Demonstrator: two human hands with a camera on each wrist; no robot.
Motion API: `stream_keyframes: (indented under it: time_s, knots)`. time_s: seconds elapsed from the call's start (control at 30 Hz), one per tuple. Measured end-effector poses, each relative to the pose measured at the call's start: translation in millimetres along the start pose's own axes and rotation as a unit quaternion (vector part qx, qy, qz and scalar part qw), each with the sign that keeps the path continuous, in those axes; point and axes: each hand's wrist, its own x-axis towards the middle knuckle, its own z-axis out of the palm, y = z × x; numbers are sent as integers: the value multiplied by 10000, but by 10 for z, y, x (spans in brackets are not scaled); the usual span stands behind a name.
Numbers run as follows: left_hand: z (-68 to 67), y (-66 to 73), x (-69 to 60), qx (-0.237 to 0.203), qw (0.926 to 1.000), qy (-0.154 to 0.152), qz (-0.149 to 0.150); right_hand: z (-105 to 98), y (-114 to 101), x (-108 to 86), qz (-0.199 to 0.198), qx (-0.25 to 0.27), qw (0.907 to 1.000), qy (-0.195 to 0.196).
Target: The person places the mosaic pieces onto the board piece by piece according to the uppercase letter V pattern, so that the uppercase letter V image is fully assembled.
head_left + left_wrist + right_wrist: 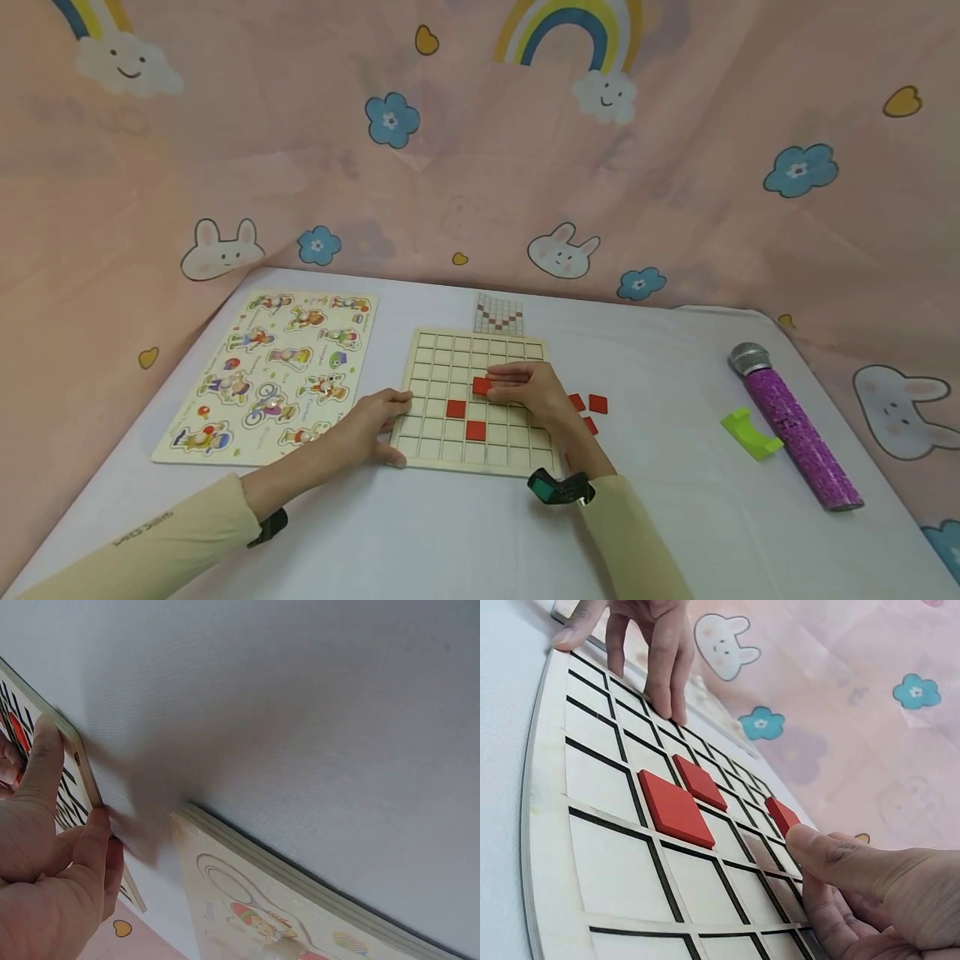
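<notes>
The red tile [481, 386] was pinched between the thumb and fingers of the right hand [528, 387], whose grip was clamped on it over the grid board [435, 427]. The tile was seen tilted in the right wrist view; whether the board was touched by it could not be told. The board was laid flat near the middle of the white surface [652, 537]. Its left edge was touched by the left hand [372, 427], with the thumb and fingers of that grip set apart, the thumb nearer the front edge of the surface.

Two more red tiles [456, 409] were set in cells nearer that front edge. Loose red tiles [597, 404] were scattered just right of the board, some of them partly hidden by the right forearm. A pattern card [498, 315] was placed just beyond the board, toward the far edge of the surface. A picture board [281, 358] was laid along the left edge. Toward the right edge, a purple microphone [798, 433] was placed at a slant, with a green curved piece [752, 434] just beside it.
</notes>
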Motion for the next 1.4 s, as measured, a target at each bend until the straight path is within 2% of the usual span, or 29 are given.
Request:
stream_keyframes:
  time_s: [0.27, 0.5, 0.67, 0.97, 1.4]
  knots:
    - [-8, 7, -4, 117, 9999, 37, 85, 189, -12, 76, 11, -69, 9999, -91]
    - [-3, -16, 5, 180, 9997, 32, 129, 301, -57, 119, -321, -333, 9987, -204]
    - [-6, -28, 7, 134, 9998, 21, 125, 362, -82, 149, -402, -530, 9974, -289]
    - [-23, -17, 5, 93, 9998, -74, 155, 430, -129, 168, -636, -865, 9936, -347]
    - [-18, -15, 5, 220, 9995, -48, 216, 460, -127, 180, -721, -828, 9929, -455]
